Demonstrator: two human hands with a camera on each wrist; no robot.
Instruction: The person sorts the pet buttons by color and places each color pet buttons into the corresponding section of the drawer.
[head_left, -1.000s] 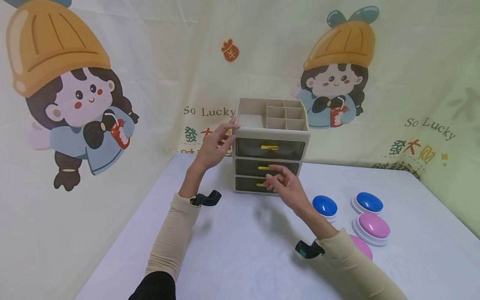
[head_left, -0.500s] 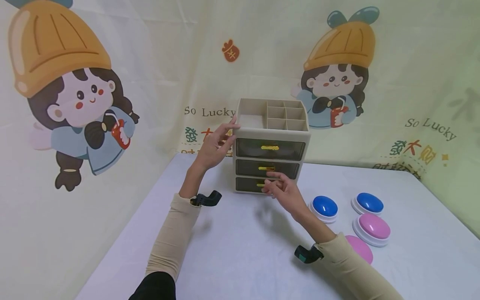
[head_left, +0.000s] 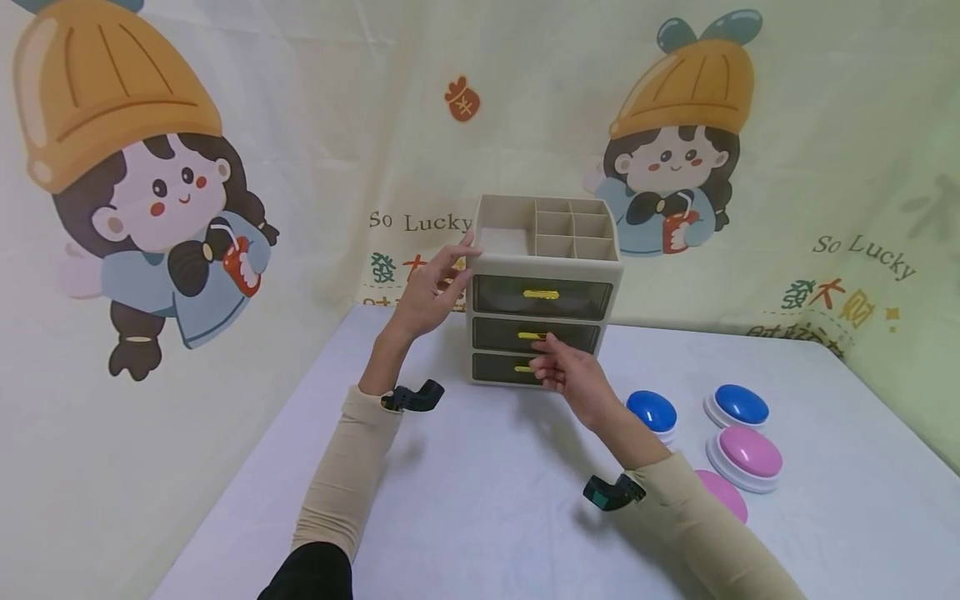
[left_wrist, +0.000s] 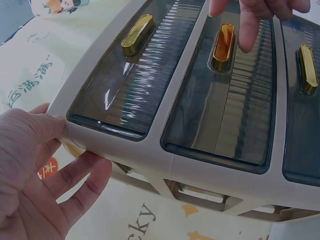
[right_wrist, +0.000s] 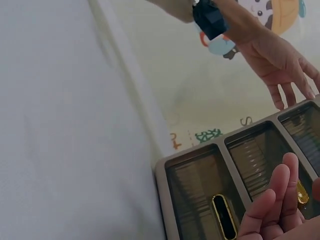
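A beige desktop drawer organizer (head_left: 546,268) with three dark see-through drawers stands on the table, its drawers closed. My left hand (head_left: 422,302) touches its upper left edge; in the left wrist view the thumb lies at the corner, with other fingers loosely bent beside it. My right hand (head_left: 579,385) is in front of the middle drawer (head_left: 491,333). In the left wrist view, two of its fingertips flank the gold middle handle (left_wrist: 223,46), seemingly apart from it. Fingers (right_wrist: 284,182) of that hand look stretched out in the right wrist view.
Blue push buttons (head_left: 651,411) (head_left: 741,403) and pink push buttons (head_left: 751,451) stand on white bases right of the organizer, one pink partly behind the right sleeve. The white table (head_left: 465,500) meets a printed cloth backdrop (head_left: 525,100).
My right hand dipped toward the bottom drawer, then rose to the middle handle, its fingers changing from a pointing pose. My left hand and the organizer stay in place.
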